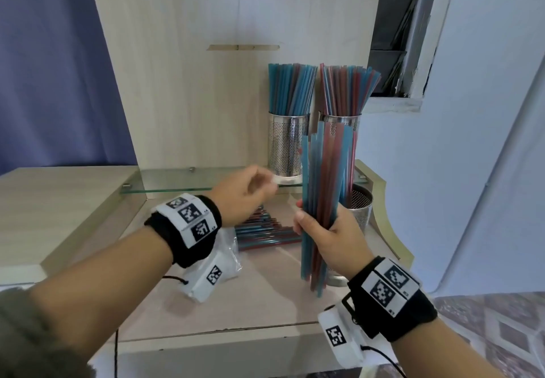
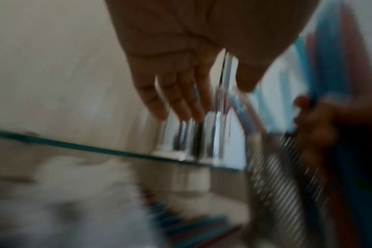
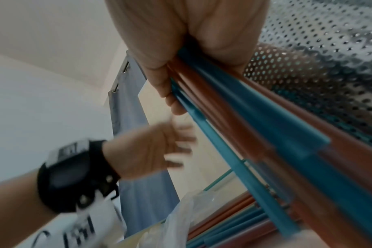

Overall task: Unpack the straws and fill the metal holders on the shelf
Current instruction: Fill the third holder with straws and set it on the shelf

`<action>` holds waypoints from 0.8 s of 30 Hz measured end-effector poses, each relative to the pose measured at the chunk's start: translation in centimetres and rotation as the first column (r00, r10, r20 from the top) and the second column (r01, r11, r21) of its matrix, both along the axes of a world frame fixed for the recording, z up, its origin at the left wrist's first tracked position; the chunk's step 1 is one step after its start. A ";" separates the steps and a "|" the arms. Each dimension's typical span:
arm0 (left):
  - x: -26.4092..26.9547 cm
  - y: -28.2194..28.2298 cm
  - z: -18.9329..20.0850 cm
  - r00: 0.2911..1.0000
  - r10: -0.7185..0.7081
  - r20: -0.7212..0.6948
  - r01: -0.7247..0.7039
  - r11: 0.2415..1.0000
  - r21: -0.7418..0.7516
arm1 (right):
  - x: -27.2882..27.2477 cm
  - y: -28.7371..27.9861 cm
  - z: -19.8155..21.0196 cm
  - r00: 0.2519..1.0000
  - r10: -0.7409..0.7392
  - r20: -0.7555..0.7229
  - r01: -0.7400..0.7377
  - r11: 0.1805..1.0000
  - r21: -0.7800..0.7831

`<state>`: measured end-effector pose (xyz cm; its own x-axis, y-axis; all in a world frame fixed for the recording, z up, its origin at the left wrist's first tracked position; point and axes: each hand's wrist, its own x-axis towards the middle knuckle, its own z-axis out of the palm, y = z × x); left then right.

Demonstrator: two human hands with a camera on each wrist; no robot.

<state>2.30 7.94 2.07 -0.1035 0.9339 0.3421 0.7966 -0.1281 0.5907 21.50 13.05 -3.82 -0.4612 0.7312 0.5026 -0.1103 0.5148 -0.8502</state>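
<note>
A bundle of blue and red straws [image 1: 320, 200] stood upright at centre right of the head view, gripped around its lower half by the right hand [image 1: 327, 236]. Behind it, two perforated metal holders [image 1: 284, 144] on the glass shelf [image 1: 182, 184] were already packed with straws. A third holder [image 1: 358, 209] sat lower right on the counter [image 1: 250, 295], just behind the bundle and seemingly empty. More loose straws [image 1: 265, 230] lay flat beside a clear plastic bag [image 1: 228, 245].

The left hand [image 1: 244, 197], blurred at centre, held nothing, its fingers relaxed.

The filling step appeared under way; next the bundle likely needed lifting and lowering into the third holder. No brand or readable writing showed, only square coded markers on the wristbands.
</note>
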 end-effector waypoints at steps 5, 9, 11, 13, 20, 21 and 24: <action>-2.5 2.1 -6.4 0.838 -0.030 -0.545 -0.200 0.912 -0.357 | -0.1 0.2 0.0 1.000 0.005 -0.011 -0.005 1.000 -0.030; -3.1 3.0 -8.3 0.782 -0.018 -0.624 -0.262 0.898 -0.354 | 0.1 0.8 -0.4 0.999 -0.005 -0.049 0.003 0.999 -0.040; -3.2 3.2 -9.0 0.778 -0.018 -0.628 -0.271 0.892 -0.361 | 0.3 1.0 -0.5 0.997 0.003 -0.072 -0.007 0.999 -0.053; -3.2 3.3 -9.6 0.763 -0.018 -0.646 -0.286 0.887 -0.363 | 0.4 1.0 -0.5 0.996 0.020 -0.088 -0.026 0.998 -0.062; -3.2 3.6 -9.3 0.740 -0.044 -0.671 -0.318 0.856 -0.407 | 0.5 0.8 -0.8 0.992 0.028 -0.125 -0.038 0.996 -0.076; -3.2 3.6 -9.2 0.734 -0.051 -0.677 -0.322 0.852 -0.413 | 0.6 0.8 -0.9 0.992 0.028 -0.125 -0.036 0.997 -0.067; -3.2 3.6 -9.3 0.731 -0.046 -0.681 -0.331 0.849 -0.412 | 1.0 0.8 -0.9 0.992 0.007 -0.128 -0.015 0.998 -0.057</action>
